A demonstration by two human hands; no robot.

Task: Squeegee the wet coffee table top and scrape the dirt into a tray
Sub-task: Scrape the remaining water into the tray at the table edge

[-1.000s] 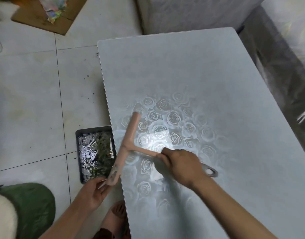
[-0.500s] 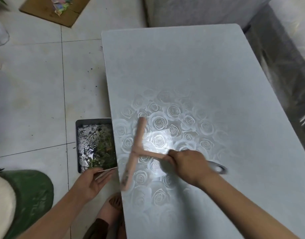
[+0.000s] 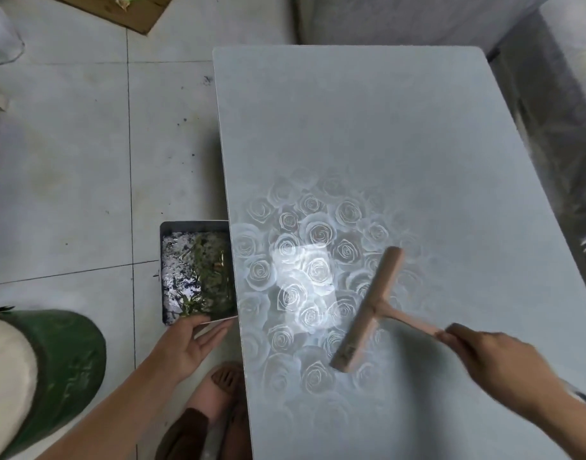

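The grey coffee table top (image 3: 367, 134) with a pale rose pattern fills the right half of the view. A pink T-shaped squeegee (image 3: 371, 307) lies with its blade on the near middle of the top, and my right hand (image 3: 497, 363) grips its handle. A metal tray (image 3: 165, 270) lined with foil and holding wet green-brown dirt sits just under the table's left edge. My left hand (image 3: 188, 346) holds the tray's near edge, thumb on the rim and fingers underneath.
Pale floor tiles (image 3: 69, 167) lie left of the table. A green bin (image 3: 62, 370) stands at the lower left, a cardboard piece (image 3: 119, 8) at the top left. A covered sofa (image 3: 417, 18) runs behind and to the right. A foot in a sandal (image 3: 218, 393) shows below.
My right hand has carried the squeegee from the table's left edge by the tray rightward to the near middle of the top. My left hand stays on the tray's near edge.
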